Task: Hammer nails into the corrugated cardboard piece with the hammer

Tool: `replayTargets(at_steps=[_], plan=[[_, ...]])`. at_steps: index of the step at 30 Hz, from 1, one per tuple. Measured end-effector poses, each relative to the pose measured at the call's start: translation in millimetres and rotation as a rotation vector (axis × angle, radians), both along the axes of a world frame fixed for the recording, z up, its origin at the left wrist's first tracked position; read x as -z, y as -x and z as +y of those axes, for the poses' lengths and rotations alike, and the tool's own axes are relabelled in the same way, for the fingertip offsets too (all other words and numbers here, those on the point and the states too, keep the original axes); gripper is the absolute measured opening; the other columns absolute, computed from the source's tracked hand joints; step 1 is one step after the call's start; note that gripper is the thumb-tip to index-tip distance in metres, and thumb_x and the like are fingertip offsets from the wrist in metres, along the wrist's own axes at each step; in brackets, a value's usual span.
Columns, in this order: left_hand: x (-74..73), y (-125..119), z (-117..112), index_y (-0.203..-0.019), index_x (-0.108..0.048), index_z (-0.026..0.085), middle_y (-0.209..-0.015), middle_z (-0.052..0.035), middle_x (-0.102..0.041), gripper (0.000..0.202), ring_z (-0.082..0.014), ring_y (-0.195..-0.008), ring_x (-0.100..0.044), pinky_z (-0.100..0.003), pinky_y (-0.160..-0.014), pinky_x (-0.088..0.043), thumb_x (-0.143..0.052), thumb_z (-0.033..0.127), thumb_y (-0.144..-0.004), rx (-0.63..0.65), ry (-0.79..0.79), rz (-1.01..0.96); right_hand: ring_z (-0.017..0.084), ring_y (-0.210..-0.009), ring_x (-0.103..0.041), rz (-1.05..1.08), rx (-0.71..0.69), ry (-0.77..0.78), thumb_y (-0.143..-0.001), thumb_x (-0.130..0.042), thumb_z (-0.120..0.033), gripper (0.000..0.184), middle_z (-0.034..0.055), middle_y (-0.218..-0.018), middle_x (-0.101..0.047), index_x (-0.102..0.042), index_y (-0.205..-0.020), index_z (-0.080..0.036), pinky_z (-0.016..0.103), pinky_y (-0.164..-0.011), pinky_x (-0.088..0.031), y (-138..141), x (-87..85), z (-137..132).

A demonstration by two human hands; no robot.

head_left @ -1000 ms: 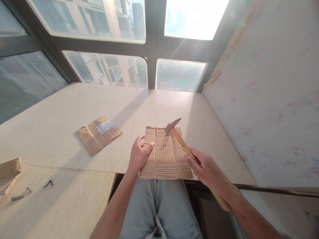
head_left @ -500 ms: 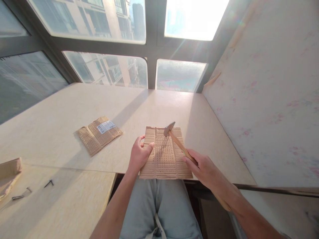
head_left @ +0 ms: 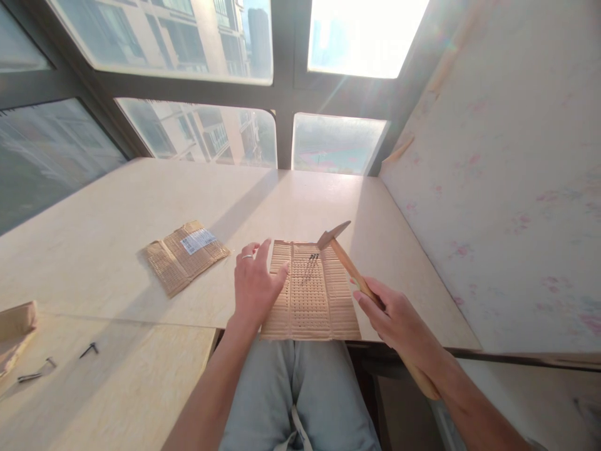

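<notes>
In the head view, the work in hand looks to be hammering nails into a sheet of cardboard (head_left: pixel 308 304). The sheet lies at the near edge of the table (head_left: pixel 305 203), in front of the person's lap, with rows of small holes across its middle. A small group of dark nails (head_left: pixel 313 256) stands near its far edge, casting long shadows toward the near side.

The left hand (head_left: pixel 256 285) is at the sheet's left edge, its fingers well spread and a ring (head_left: pixel 246 256) on one of them. The thumb reaches over the cardboard while the other fingers are beyond its left edge; whether they press on it cannot be told. Nothing is gripped between them.

The right hand (head_left: pixel 392 313) has its fingers wrapped around the wooden handle of the hammer (head_left: pixel 346 262), closed with no visible gap. The hammer head is just right of the nails, apparently raised clear of them. Another blow would seem to call for lining the head up over the nails and keeping the sheet steady.

Farther left lies a folded cardboard piece (head_left: pixel 183 263) with a white label; loose nails (head_left: pixel 89 349) lie at the near left, beside an open box (head_left: pixel 19 326).
</notes>
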State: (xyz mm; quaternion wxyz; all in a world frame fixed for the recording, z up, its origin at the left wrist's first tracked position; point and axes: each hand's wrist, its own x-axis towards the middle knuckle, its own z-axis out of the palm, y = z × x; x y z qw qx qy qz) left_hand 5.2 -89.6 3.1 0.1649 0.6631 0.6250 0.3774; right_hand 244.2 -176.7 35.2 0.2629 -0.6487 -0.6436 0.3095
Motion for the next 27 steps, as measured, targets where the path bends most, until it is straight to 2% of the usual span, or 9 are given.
replayTargets(at_steps=[2, 5, 8, 12, 20, 27], plan=[[-7.6, -6, 15, -0.118, -0.067, 0.021, -0.117, -0.0141, -0.062, 0.044, -0.0326, -0.116, -0.051, -0.049, -0.104, -0.038, -0.072, 0.033, -0.076, 0.19, -0.055, 0.054, 0.012, -0.041, -0.043, 0.038, 0.026, 0.005, -0.095, -0.042, -0.04, 0.032, -0.0074, -0.048, -0.042, -0.062, -0.106, -0.017, 0.023, -0.042, -0.035, -3, 1.3, -2], [-7.3, -18, 42, -0.109, -0.072, 0.026, -0.104, -0.0094, -0.068, 0.033, -0.028, -0.104, -0.057, -0.043, -0.094, -0.044, -0.073, 0.031, -0.076, 0.537, 0.015, 0.092, 0.012, -0.039, -0.041, 0.083, 0.061, 0.009, -0.095, -0.043, -0.041, 0.033, -0.0085, -0.047, -0.039, -0.062, -0.109, -0.017, 0.023, -0.04, -0.033, -7, 4.3, -4], [2.3, -27, 63, -0.096, -0.076, 0.026, -0.092, -0.0069, -0.07, 0.018, -0.0235, -0.092, -0.061, -0.036, -0.084, -0.047, -0.069, 0.027, -0.08, 0.681, 0.062, 0.095, 0.011, -0.037, -0.038, 0.111, 0.065, 0.03, -0.095, -0.044, -0.041, 0.033, -0.0094, -0.046, -0.036, -0.062, -0.108, -0.017, 0.022, -0.038, -0.031, -10, 7.3, -6], [9.9, -30, 69, -0.083, -0.077, 0.024, -0.08, -0.0044, -0.069, 0.011, -0.019, -0.08, -0.061, -0.031, -0.076, -0.047, -0.066, 0.023, -0.082, 0.677, 0.074, 0.111, 0.009, -0.035, -0.036, 0.131, 0.051, 0.059, -0.095, -0.044, -0.041, 0.033, -0.0102, -0.044, -0.036, -0.061, -0.106, -0.015, 0.021, -0.036, -0.03, -11, 10.7, -9], [10.5, -33, 62, -0.082, -0.076, 0.022, -0.083, -0.0047, -0.071, 0.019, -0.019, -0.082, -0.061, -0.033, -0.08, -0.045, -0.058, 0.023, -0.089, 0.638, 0.031, 0.188, 0.009, -0.035, -0.037, 0.164, 0.072, 0.089, -0.095, -0.044, -0.039, 0.033, -0.0095, -0.044, -0.038, -0.063, -0.106, -0.015, 0.02, -0.036, -0.03, -7, 10.4, -11], [15.8, -34, 63, -0.082, -0.076, 0.021, -0.083, -0.0056, -0.071, 0.021, -0.0191, -0.082, -0.061, -0.033, -0.078, -0.046, -0.056, 0.021, -0.089, 0.628, 0.0, 0.187, 0.009, -0.033, -0.038, 0.183, 0.08, 0.106, -0.095, -0.045, -0.041, 0.038, -0.0101, -0.043, -0.038, -0.061, -0.116, -0.014, 0.019, -0.035, -0.03, -8, 14.1, -15]])
